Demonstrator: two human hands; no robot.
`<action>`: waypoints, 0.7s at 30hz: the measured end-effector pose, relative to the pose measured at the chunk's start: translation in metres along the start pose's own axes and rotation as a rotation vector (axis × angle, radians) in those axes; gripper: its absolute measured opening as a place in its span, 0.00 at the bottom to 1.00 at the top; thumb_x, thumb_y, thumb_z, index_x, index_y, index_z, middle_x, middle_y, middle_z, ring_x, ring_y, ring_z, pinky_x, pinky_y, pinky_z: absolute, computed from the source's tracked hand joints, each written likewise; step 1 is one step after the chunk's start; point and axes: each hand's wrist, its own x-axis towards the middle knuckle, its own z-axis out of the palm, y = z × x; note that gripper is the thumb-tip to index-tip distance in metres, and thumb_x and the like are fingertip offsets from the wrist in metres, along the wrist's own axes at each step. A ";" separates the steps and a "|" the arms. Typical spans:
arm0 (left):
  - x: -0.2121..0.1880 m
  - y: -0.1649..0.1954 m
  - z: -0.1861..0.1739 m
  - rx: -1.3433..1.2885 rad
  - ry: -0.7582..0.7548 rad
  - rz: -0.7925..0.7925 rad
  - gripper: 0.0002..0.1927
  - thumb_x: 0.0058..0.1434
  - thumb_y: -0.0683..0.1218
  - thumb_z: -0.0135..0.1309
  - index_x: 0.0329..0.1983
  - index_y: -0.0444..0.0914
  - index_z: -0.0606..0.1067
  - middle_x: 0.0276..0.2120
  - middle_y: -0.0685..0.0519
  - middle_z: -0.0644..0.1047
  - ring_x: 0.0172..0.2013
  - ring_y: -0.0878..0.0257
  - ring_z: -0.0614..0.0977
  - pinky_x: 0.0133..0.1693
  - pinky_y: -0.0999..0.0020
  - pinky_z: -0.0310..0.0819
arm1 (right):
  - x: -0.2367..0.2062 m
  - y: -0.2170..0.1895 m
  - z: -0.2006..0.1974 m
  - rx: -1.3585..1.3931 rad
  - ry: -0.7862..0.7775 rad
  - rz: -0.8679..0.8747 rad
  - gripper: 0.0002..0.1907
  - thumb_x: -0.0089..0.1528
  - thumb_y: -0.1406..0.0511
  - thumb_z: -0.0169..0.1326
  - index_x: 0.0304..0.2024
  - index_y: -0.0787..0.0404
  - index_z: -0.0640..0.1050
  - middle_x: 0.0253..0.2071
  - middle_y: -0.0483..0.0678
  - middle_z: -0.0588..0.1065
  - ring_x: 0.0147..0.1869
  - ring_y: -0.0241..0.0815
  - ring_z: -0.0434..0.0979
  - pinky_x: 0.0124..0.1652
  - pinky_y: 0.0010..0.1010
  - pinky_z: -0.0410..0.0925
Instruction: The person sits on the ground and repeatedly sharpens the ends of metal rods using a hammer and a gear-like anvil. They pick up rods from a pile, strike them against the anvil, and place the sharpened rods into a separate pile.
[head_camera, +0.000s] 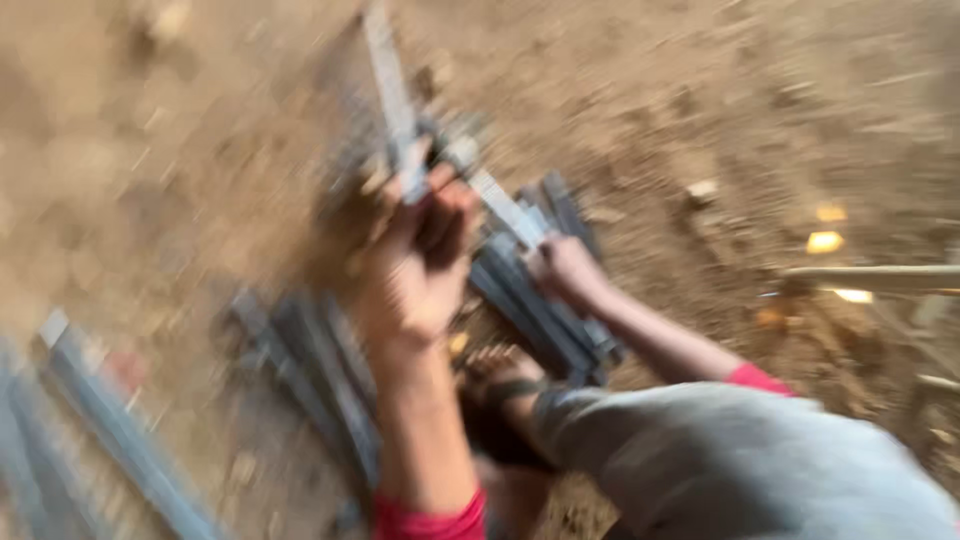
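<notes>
metal bar (392, 95) gripped by left hand (420, 260); right hand (562, 268) holds 2nd bar (505, 208).

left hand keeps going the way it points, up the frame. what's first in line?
Likely the grey metal strip that the left hand already appears to grip; it runs up-frame from the fingers. Beyond it only the dirt ground shows. Heavy motion blur, so depth is uncertain.

A long metal bar (392, 95) rises past the left hand's fingers (440, 215); the stacked bars (545, 300) lie under the right hand's fingers (550, 262), on bare earth (700, 110).
</notes>
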 end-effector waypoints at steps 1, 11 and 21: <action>-0.002 0.004 0.000 0.012 0.083 -0.021 0.26 0.68 0.42 0.54 0.67 0.31 0.68 0.37 0.49 0.80 0.35 0.61 0.81 0.48 0.65 0.81 | 0.000 0.000 0.001 -0.147 0.078 -0.098 0.16 0.66 0.58 0.56 0.38 0.67 0.80 0.28 0.61 0.78 0.28 0.52 0.77 0.32 0.46 0.72; -0.005 0.004 0.001 -0.009 -0.017 -0.064 0.19 0.69 0.37 0.56 0.61 0.25 0.71 0.46 0.40 0.83 0.41 0.59 0.85 0.51 0.65 0.83 | 0.000 -0.001 0.000 0.032 -0.054 0.187 0.17 0.65 0.56 0.56 0.42 0.63 0.81 0.23 0.57 0.78 0.24 0.46 0.75 0.25 0.41 0.67; 0.000 -0.007 -0.006 0.071 -0.160 -0.019 0.18 0.86 0.42 0.43 0.72 0.27 0.65 0.60 0.33 0.75 0.58 0.46 0.80 0.63 0.52 0.76 | -0.003 -0.004 -0.007 -0.135 0.019 -0.087 0.20 0.70 0.57 0.54 0.41 0.71 0.77 0.28 0.67 0.76 0.34 0.67 0.80 0.36 0.54 0.71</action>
